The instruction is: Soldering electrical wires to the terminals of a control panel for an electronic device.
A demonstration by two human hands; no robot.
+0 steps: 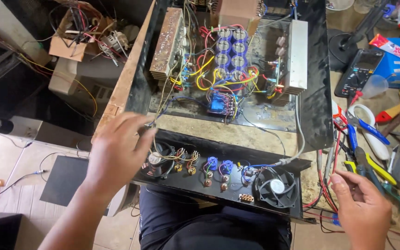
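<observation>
Open amplifier chassis [315, 83] on desk; hinged front panel [218, 178] lies flat toward the person; left hand [116, 153] spread, empty, fingertips at panel's wiring; right hand [362, 206] loosely curled, empty, beside pliers [371, 164]; best steady panel, avoid tugging thin wires.

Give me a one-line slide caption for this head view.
Left hand rests at an opened amplifier chassis and its folded-down front panel; right hand hovers, empty, near pliers.

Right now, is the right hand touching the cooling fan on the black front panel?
Apart. The head view shows the right hand beside the cooling fan, with bare black front panel and red wires between them.
</observation>
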